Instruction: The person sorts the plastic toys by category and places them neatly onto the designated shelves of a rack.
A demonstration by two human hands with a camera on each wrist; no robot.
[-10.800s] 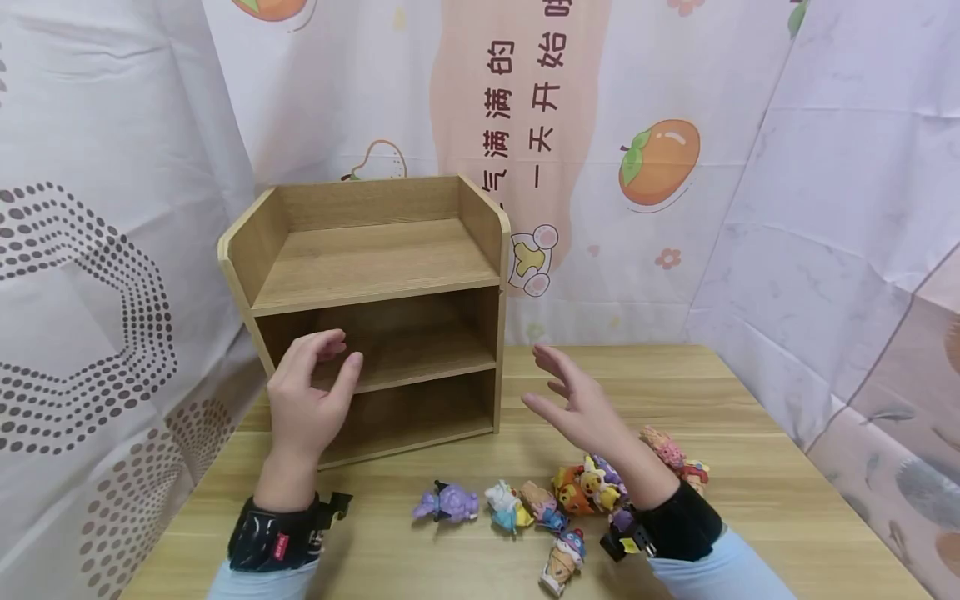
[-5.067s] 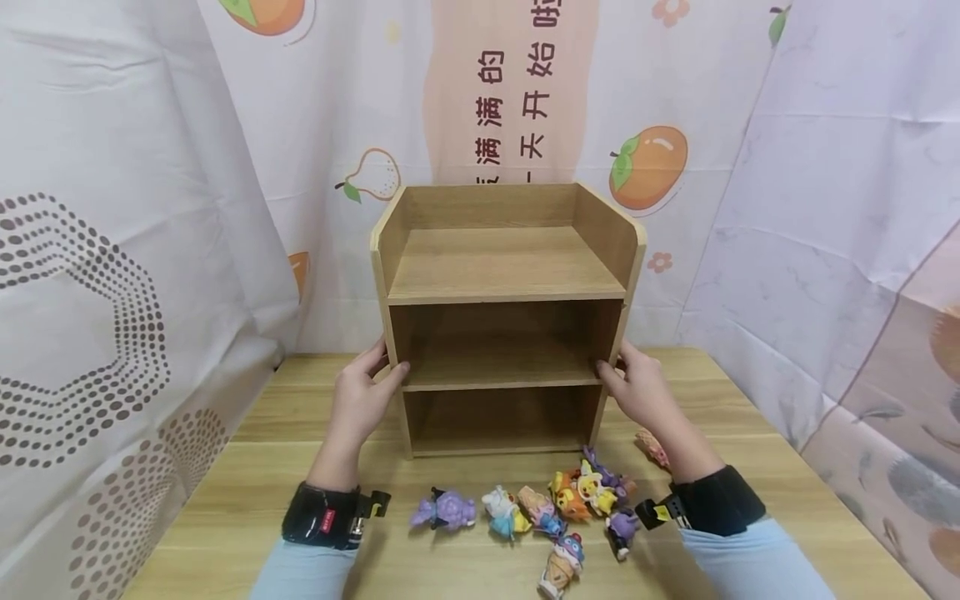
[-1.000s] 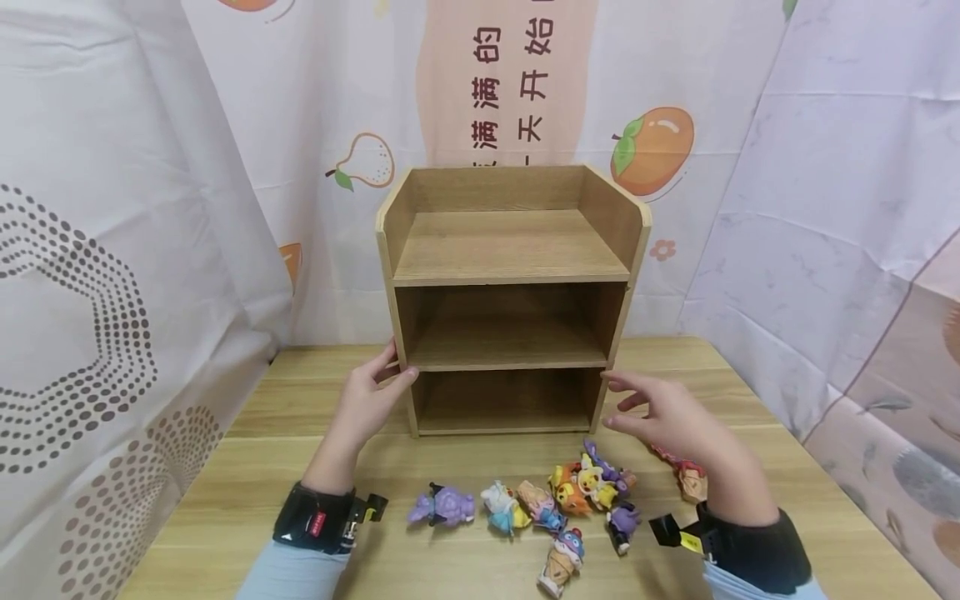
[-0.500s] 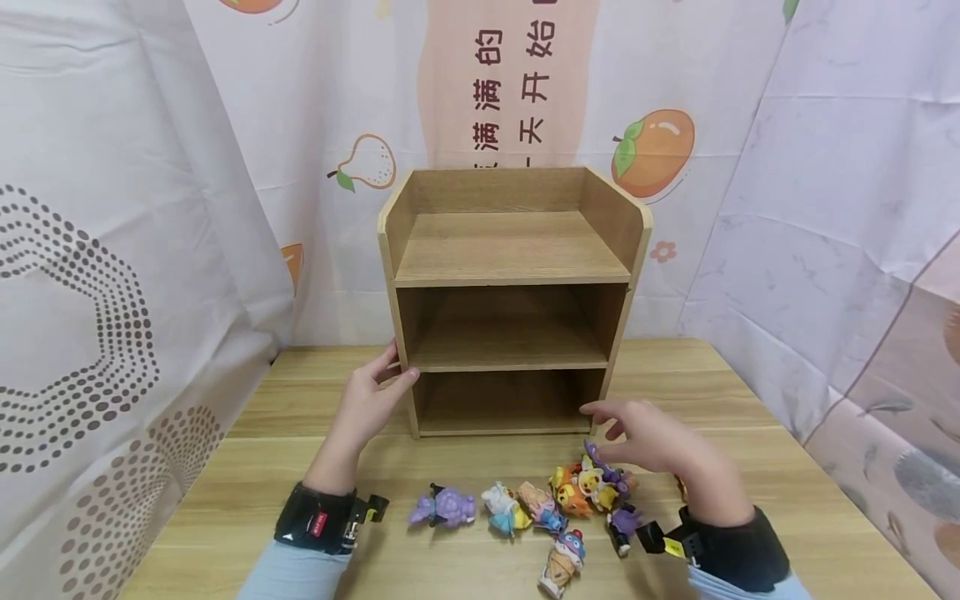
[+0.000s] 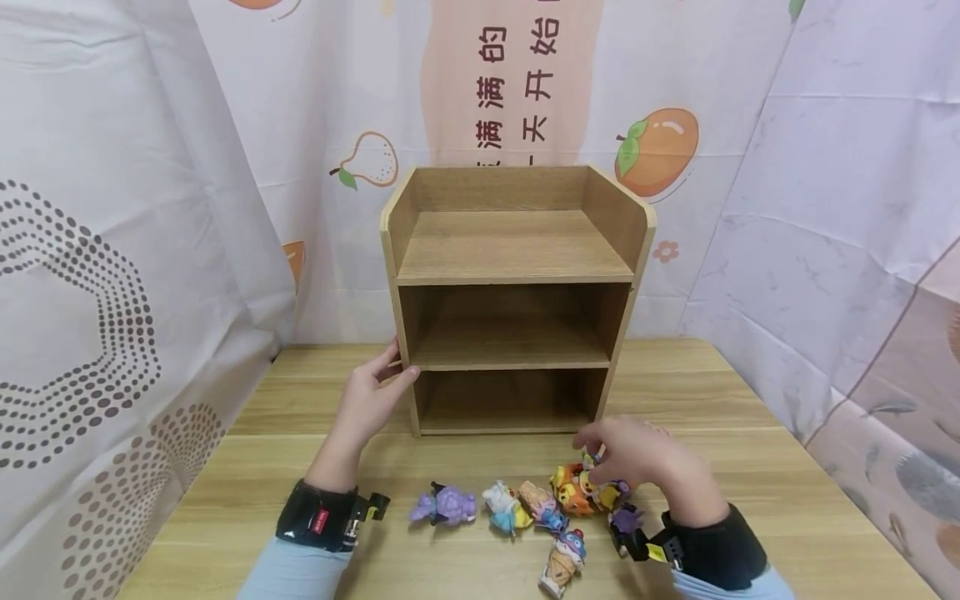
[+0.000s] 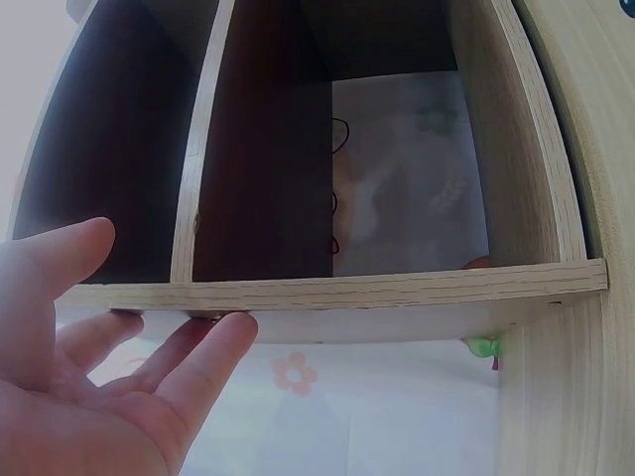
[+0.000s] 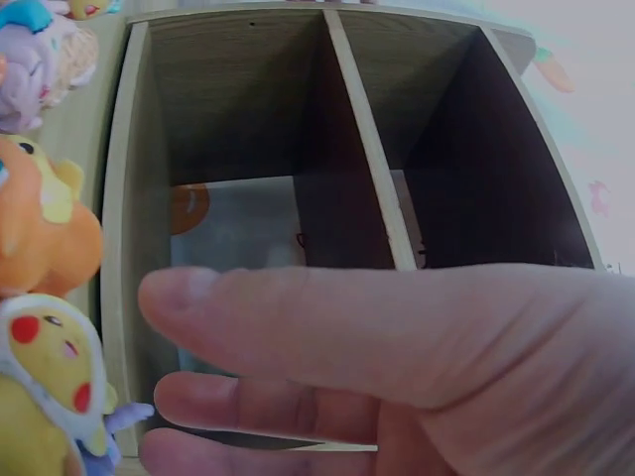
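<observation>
A wooden shelf unit (image 5: 517, 250) stands upright on the table. My left hand (image 5: 367, 404) holds its left side panel, thumb at the front edge and fingers against the outer face, as the left wrist view also shows. My right hand (image 5: 637, 458) hovers over a cluster of small toy figurines, thumb and fingers apart with nothing between them. Nearest it are an orange figurine (image 7: 50, 228) and a yellow figurine in a white hood (image 7: 55, 362). A dark purple figurine (image 5: 626, 518) lies below the right hand. Some figurines are partly hidden by it.
Further left lie a light purple figurine (image 5: 453, 505), a white-and-yellow figurine (image 5: 504, 507) and a cone-topped figurine (image 5: 543, 504). An ice-cream-cone figurine (image 5: 562, 562) lies closest to me. A printed curtain (image 5: 360, 250) hangs behind the wooden table (image 5: 285, 417).
The shelf moved right and was straightened between the two oldest frames. My right hand has since left its right side and moved down over the figurines. My left hand stays on the shelf.
</observation>
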